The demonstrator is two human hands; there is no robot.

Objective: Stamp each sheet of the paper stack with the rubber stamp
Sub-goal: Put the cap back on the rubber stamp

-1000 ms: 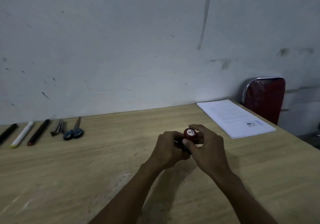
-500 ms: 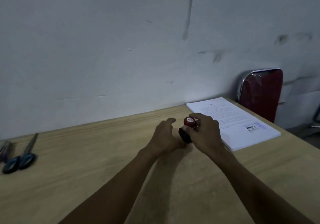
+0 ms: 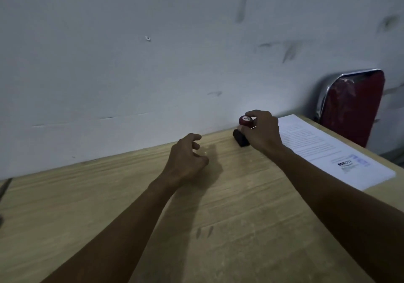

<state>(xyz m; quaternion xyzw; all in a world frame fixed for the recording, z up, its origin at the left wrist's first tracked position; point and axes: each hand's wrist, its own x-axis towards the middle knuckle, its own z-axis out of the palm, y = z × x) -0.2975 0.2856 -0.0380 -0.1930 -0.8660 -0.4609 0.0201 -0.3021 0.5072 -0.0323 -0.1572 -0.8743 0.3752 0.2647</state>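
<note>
A pale wooden counter [image 3: 229,228] is stretching away to a scuffed, greyish-white wall [image 3: 131,64], its grain running across the view and the light falling dim over it. Past the counter's far right corner a red chair back [image 3: 354,107] with a shiny metal frame is standing against the wall. The paper stack [image 3: 341,158] is lying on the right side of the counter, squared up, its top sheet showing lines of print, a small dark logo and a faint bluish mark near the lower corner. At the left edge of the view a thin dark object [image 3: 4,187] is poking in, too cropped to identify. The right hand [image 3: 262,132] is reaching forward and gripping the rubber stamp [image 3: 242,130], fingers curled over its round red knob while the black base is showing below and to the left; the stamp is sitting just left of the paper stack's near edge, close to the wall, and whether its base is touching the wood cannot be told. The left hand [image 3: 185,158] is hovering or resting over bare wood well apart from the stamp, fingers loosely curled and parted, holding nothing.
</note>
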